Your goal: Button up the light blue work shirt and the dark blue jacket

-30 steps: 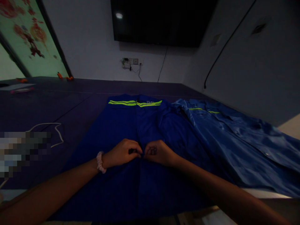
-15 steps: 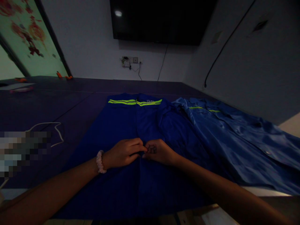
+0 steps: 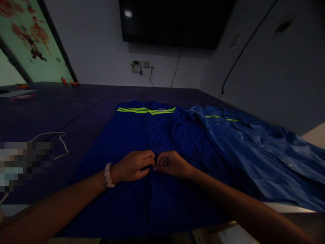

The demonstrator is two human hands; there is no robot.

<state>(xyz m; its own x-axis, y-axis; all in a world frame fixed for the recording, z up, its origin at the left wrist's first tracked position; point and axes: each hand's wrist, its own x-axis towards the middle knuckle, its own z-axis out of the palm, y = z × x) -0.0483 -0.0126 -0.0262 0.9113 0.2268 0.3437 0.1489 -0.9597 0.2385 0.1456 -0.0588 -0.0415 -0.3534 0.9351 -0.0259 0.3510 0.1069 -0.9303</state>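
Note:
A dark blue work jacket (image 3: pixel 119 142) with yellow-green reflective strips across the chest lies spread out in front of me, its front opening running down the middle. My left hand (image 3: pixel 138 165), a pale scrunchie (image 3: pixel 109 175) on its wrist, has its fingers curled and pinched at the edge of that front placket. Close against it from the other side, my right hand (image 3: pixel 172 165) is curled with thumb and forefinger pinching the same placket. Any button between the fingertips is hidden in the dim light.
A second, lighter blue jacket (image 3: pixel 243 152) lies to the right, overlapping the first one's side. At left are a white cable (image 3: pixel 66 145) and a blurred-out object (image 3: pixel 22 162). A large television (image 3: pixel 175 23) hangs on the back wall above sockets (image 3: pixel 143 65).
The left fingertips have drawn back slightly to the left, so a small gap shows between the two hands. The right hand and the jackets stay where they were.

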